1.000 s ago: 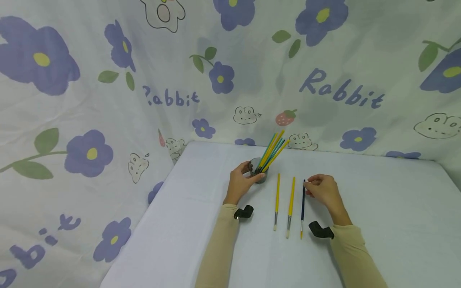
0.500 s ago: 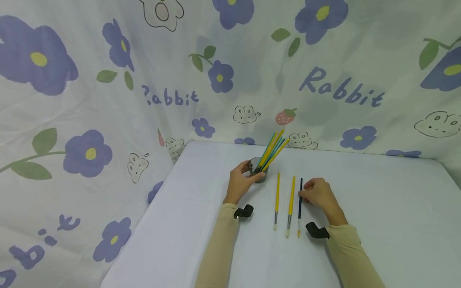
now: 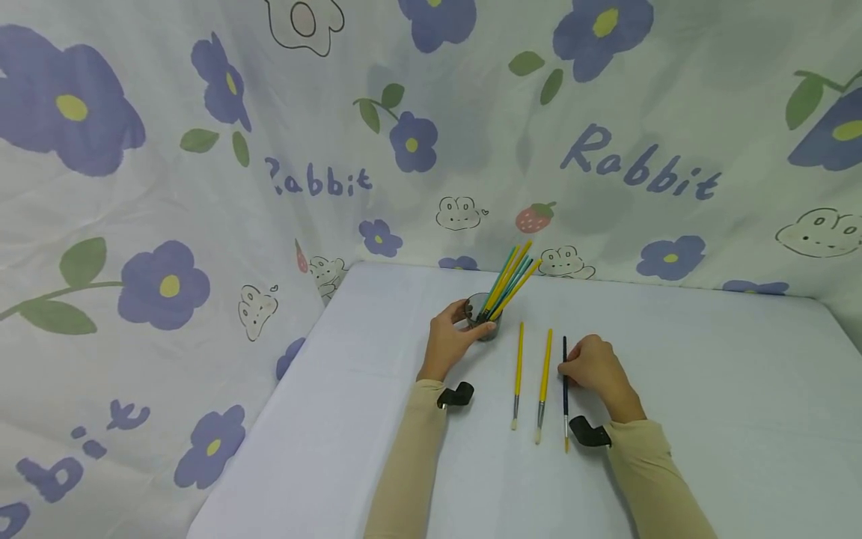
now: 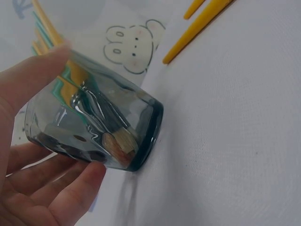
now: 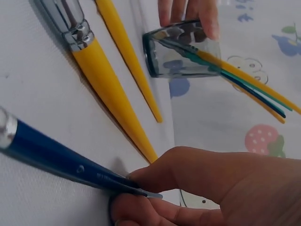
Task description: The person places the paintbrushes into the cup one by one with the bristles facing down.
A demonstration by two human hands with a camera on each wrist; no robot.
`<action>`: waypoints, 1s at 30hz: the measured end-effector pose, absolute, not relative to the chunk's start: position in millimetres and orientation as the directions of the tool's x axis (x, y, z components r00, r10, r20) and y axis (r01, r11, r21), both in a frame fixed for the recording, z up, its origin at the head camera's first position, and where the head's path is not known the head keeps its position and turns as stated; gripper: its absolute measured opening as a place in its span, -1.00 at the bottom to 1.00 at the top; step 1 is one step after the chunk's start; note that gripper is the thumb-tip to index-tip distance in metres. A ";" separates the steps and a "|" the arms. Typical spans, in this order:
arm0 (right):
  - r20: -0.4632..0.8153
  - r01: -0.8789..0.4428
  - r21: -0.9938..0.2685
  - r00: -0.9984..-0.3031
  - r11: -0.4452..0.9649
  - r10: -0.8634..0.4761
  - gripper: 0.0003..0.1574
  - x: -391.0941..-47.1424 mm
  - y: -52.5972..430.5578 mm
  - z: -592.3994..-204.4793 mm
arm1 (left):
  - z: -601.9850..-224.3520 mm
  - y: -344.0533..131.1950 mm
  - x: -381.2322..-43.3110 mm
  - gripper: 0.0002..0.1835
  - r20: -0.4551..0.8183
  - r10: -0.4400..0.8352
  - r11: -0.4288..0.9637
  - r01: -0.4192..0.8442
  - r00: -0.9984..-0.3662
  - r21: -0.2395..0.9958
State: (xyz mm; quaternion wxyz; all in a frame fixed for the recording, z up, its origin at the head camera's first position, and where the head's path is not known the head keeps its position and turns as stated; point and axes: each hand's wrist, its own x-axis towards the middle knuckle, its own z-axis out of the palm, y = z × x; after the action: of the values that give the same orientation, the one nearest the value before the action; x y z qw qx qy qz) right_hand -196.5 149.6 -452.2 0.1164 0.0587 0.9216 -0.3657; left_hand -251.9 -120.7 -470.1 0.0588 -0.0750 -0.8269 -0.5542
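Note:
My left hand (image 3: 447, 343) grips a clear glass cup (image 4: 143, 106), thumb on one side and fingers on the other. Several yellow and teal paintbrushes (image 3: 506, 283) lean in the cup, bristles down; the bristles show through its wall. With thumb and fingers, my right hand (image 3: 595, 367) pinches the handle of a dark blue paintbrush (image 5: 56, 153), whose bristles point toward me. To the left of that brush lie two yellow paintbrushes, the thicker one (image 5: 110, 89) nearer to it and the thinner one (image 3: 518, 363) farther left, roughly parallel.
A white cloth (image 3: 734, 404) covers the table. Behind and to the left hangs a white curtain (image 3: 498, 150) printed with purple flowers, rabbits and lettering. Black wrist mounts sit on the left sleeve (image 3: 407, 457) and the right sleeve (image 3: 656, 464).
My right hand has moved slightly left and toward me, its fingers now lower on the dark blue paintbrush. That brush's bristle end has swung a little right. The left hand and cup have stayed put.

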 end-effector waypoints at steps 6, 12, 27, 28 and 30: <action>-0.251 0.203 -0.610 -0.966 0.766 0.056 -0.71 -195.4 142.9 -453.0 | -472.1 -121.7 -253.5 -0.09 0.194 0.065 0.368 0.204 -0.979 0.907; -0.237 0.212 -0.553 -0.967 0.806 0.092 -0.63 -194.1 134.7 -451.2 | -471.4 -121.8 -253.0 -0.10 0.193 0.069 0.369 0.204 -0.979 0.907; -0.258 0.241 -0.739 -0.964 0.629 0.066 -0.60 -200.1 163.6 -452.6 | -471.4 -122.1 -252.5 -0.08 0.178 0.063 0.362 0.189 -0.982 0.913; -0.258 0.250 -0.769 -0.963 0.588 0.072 -0.58 -200.5 165.8 -451.6 | -471.5 -122.0 -252.7 -0.08 0.176 0.064 0.362 0.187 -0.982 0.913; -0.265 0.270 -0.827 -0.961 0.493 0.082 -0.54 -201.1 168.6 -448.5 | -471.9 -121.9 -253.0 -0.07 0.173 0.065 0.364 0.185 -0.983 0.913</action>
State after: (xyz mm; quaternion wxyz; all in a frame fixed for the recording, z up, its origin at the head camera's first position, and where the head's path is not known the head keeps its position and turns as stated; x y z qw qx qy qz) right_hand -201.1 168.6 -448.5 0.0952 0.1026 0.8588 -0.4929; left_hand -253.0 -121.9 -471.9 0.0539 -0.0758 -0.8241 -0.5588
